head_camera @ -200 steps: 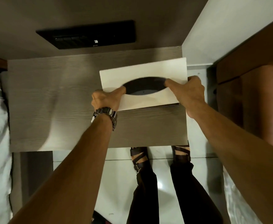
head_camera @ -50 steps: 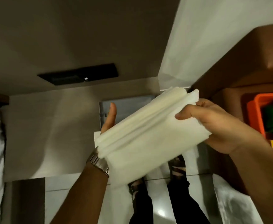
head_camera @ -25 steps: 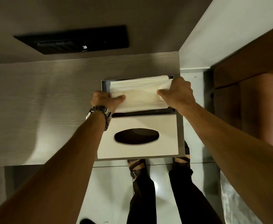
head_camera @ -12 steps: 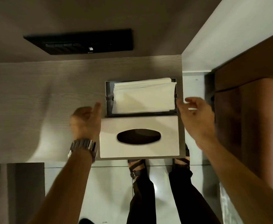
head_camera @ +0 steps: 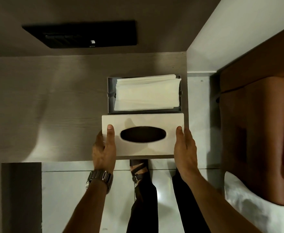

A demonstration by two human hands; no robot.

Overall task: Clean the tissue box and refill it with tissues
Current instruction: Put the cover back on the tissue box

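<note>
Both hands moved onto lid [head_camera: 143, 121]: left hand [head_camera: 104, 148], right hand [head_camera: 185, 148] fingers grasping ends, seemingly.

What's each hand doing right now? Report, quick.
Left hand: closed on the left end of the tissue box cover.
Right hand: closed on the cover's right end.

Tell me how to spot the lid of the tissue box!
Find the grey wooden table. Near its front right edge, both hands grip a flat white lid, just in front of the open tray of tissues. Only the lid has a dark oval hole.
</note>
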